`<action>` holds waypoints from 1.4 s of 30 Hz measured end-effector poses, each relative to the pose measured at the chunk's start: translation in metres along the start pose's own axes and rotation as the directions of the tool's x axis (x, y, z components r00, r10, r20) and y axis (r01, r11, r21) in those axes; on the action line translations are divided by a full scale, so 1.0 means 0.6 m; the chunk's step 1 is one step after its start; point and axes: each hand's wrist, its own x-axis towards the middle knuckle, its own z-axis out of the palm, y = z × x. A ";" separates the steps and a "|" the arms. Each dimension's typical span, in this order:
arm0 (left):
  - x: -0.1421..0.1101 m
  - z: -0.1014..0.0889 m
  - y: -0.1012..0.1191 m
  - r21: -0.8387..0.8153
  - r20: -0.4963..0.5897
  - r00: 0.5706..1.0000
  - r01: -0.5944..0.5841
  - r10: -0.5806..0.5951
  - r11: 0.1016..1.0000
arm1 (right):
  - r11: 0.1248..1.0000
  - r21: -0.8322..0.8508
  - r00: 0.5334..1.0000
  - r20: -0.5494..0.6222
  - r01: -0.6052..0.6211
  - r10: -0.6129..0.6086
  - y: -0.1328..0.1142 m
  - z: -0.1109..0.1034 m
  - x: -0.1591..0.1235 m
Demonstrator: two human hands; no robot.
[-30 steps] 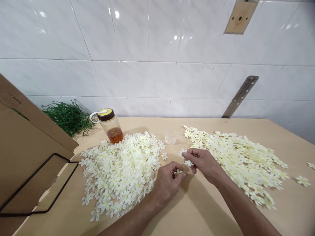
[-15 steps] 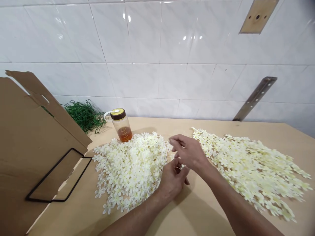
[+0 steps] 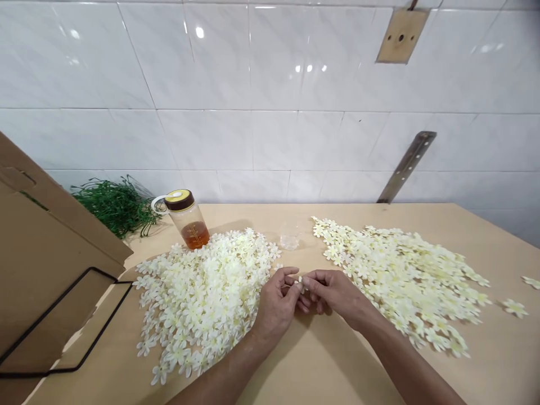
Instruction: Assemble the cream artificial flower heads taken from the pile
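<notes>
Flower [image 3: 301, 284] lies pinched where the narrowed fingers of the left hand [image 3: 276, 304] and right hand [image 3: 336, 292] meet, right and in front of the bottle [image 3: 192, 225], the left hand nearer that landmark, petal axis partly hidden.

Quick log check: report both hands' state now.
Left hand: closed, holding a small white flower.
Right hand: closed at the same flower; its grip unclear.

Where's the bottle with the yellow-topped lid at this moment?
In the head view, the bottle stands left of centre, right behind the left flower pile, with green stems to its left.
</notes>
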 end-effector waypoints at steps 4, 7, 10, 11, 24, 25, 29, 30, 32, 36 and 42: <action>0.005 0.000 -0.001 0.033 -0.011 0.999 0.047 -0.046 0.998 | 0.995 0.102 0.998 -0.058 -0.016 0.022 0.014 -0.006 -0.004; 0.007 -0.003 0.002 0.078 0.025 0.995 0.099 -0.101 0.992 | 0.988 0.155 1.000 -0.024 -0.013 0.017 0.018 -0.009 -0.008; 0.008 -0.008 0.009 0.076 0.034 0.992 0.123 -0.125 0.990 | 0.983 0.180 0.999 0.019 -0.035 0.033 0.015 -0.011 -0.010; 0.008 -0.009 0.012 0.074 0.035 0.991 0.130 -0.133 0.989 | 0.982 0.183 0.999 0.028 -0.040 0.036 0.013 -0.013 -0.010; 0.005 -0.004 0.026 -0.084 -0.009 0.991 0.136 -0.137 0.987 | 0.991 0.133 1.000 -0.020 0.007 -0.004 0.011 -0.019 -0.011; 0.005 -0.004 0.025 -0.083 -0.003 0.990 0.138 -0.138 0.987 | 0.991 0.136 1.000 -0.023 0.013 -0.010 0.012 -0.020 -0.011; 0.003 -0.004 0.025 -0.088 0.008 0.990 0.141 -0.141 0.986 | 0.989 0.146 1.000 -0.016 0.019 -0.016 0.013 -0.016 -0.012; 0.002 -0.004 0.026 -0.090 0.006 0.990 0.141 -0.141 0.986 | 0.988 0.154 1.000 -0.012 0.017 -0.015 0.014 -0.015 -0.011; 0.001 -0.003 0.027 -0.094 0.003 0.990 0.140 -0.141 0.986 | 0.985 0.170 1.000 -0.024 0.019 -0.015 0.017 -0.010 -0.010; 0.002 -0.001 0.026 -0.095 0.005 0.988 0.153 -0.153 0.984 | 0.981 0.182 0.997 -0.061 0.059 -0.049 0.025 -0.005 -0.007; 0.004 -0.004 0.025 -0.069 0.052 0.985 0.170 -0.166 0.983 | 0.983 0.176 0.999 -0.017 0.043 -0.041 0.019 -0.006 -0.009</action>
